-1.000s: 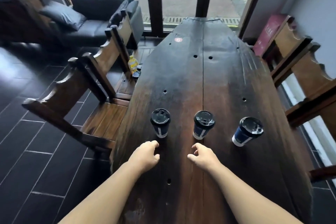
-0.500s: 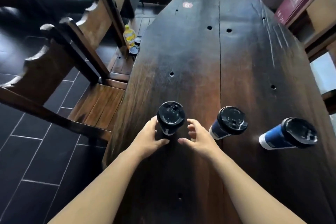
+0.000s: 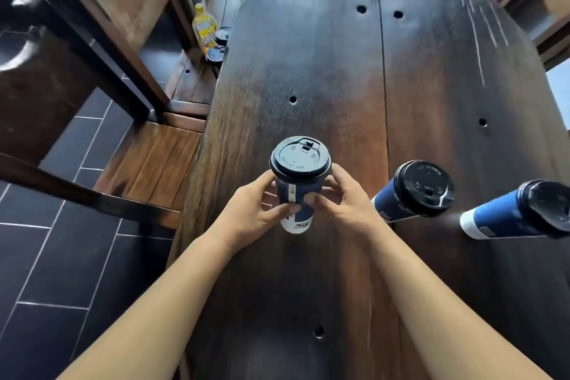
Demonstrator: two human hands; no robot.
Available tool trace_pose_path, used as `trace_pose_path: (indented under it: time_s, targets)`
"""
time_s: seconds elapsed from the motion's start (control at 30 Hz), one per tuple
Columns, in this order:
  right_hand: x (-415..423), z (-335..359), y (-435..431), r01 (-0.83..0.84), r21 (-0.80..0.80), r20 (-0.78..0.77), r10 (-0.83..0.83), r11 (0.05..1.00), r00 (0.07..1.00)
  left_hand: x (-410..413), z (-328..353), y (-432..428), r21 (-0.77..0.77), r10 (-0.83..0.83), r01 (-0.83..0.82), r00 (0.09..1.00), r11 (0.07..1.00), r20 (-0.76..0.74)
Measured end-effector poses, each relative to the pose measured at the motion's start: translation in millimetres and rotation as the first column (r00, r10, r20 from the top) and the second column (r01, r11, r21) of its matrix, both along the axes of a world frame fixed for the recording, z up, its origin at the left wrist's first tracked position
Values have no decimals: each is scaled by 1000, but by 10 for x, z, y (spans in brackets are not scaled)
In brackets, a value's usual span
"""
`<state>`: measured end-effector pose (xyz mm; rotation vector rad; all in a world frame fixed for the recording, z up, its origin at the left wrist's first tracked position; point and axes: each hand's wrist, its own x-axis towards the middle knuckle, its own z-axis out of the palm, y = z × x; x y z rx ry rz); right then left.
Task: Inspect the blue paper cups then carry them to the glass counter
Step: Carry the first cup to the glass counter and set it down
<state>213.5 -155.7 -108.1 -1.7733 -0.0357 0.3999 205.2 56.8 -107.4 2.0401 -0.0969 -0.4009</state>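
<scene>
Near the table [image 3: 308, 71] edge, left hand [image 3: 249, 213] and right hand [image 3: 345, 203] clasp one blue cup [image 3: 297, 191]; open wood beyond.

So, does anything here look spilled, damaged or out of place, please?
No spill or damage shows. The held cup, between left hand and right hand, the middle cup and the right cup have lids on. Oddity: a bottle and two dark lids sit on the bench, off the table.

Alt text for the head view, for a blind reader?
The left hand and right hand grip a blue cup with a black lid over a wooden table. A second cup and a third cup stand to its right; a yellow bottle sits on a bench at left.
</scene>
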Motion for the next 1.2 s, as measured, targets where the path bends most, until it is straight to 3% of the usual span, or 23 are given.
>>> trace_pose_path:
  time_s: [0.5,0.83,1.03,1.2]
  targets:
    - [-403,1938,553,-217,17,141,213,976,967,-707,1953,598,-262,200,-178,978,948,58]
    - [-652,2282,1128,-363,22,218,349,932,911,-1277,2348,1076,-290,319,-279,943,916,100]
    - [-883,2219,2049,-596,105,173,576,796,799,-2039,2289,1721,-281,574,-539,818,794,51]
    - [-1436,2128,3115,-812,97,150,799,575,583,-3080,2189,2361,-219,789,-764,613,607,50]
